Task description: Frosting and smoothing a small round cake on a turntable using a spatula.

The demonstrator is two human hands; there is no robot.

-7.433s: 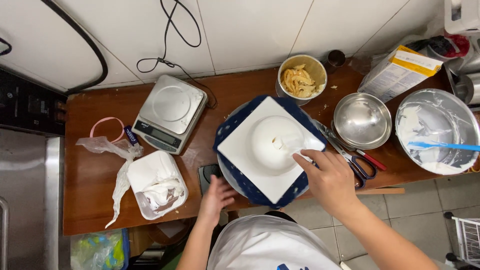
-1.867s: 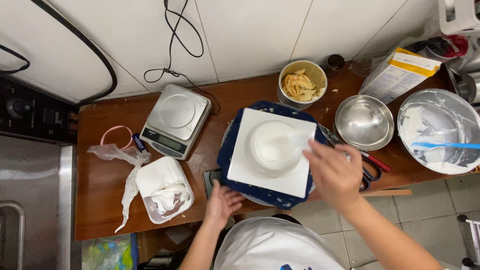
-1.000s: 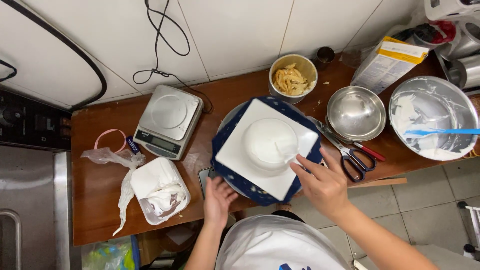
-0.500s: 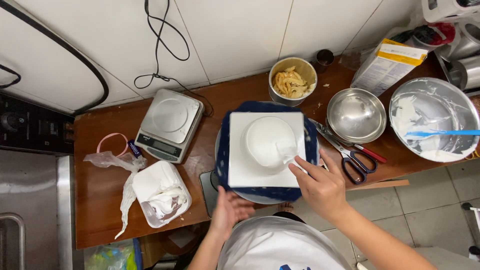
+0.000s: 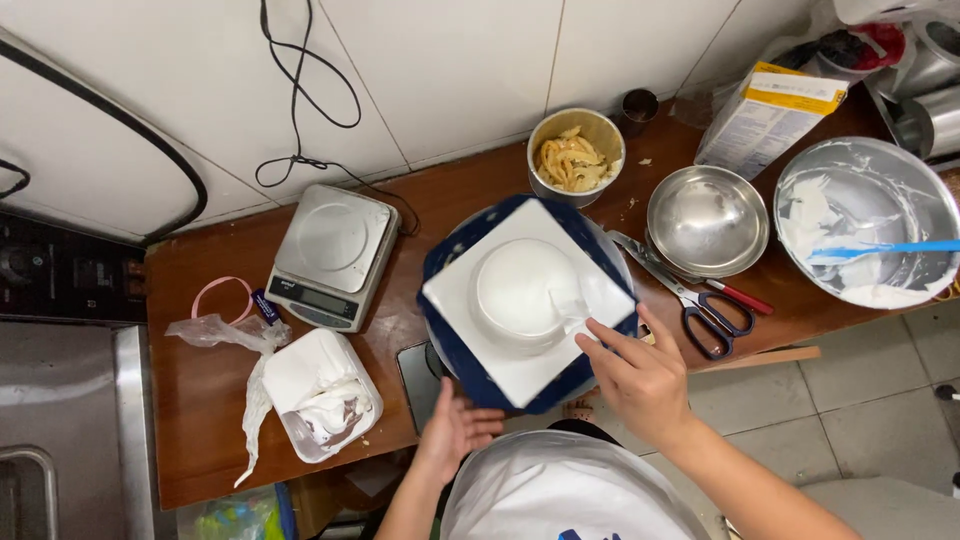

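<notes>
A small round cake coated in white cream [image 5: 522, 290] sits on a white square board [image 5: 470, 330] over a dark blue square board [image 5: 447, 262] on a turntable. My right hand [image 5: 640, 375] holds a thin white scraper [image 5: 568, 303] against the cake's right side. At the near edge of the turntable my left hand [image 5: 455, 430] rests with fingers spread, touching the blue board's underside rim.
A steel kitchen scale [image 5: 333, 255] stands left of the cake, a tub of cream with plastic wrap [image 5: 318, 392] near the front left. Behind are a cup of yellow pieces [image 5: 574, 158], an empty steel bowl [image 5: 707, 220], scissors [image 5: 700, 305], a cream-smeared bowl with blue spatula [image 5: 868, 232], a carton [image 5: 766, 110].
The boards and cake have turned on the turntable, from squared to corner-on. My left hand shifted along the near rim; my right hand stayed at the cake's side.
</notes>
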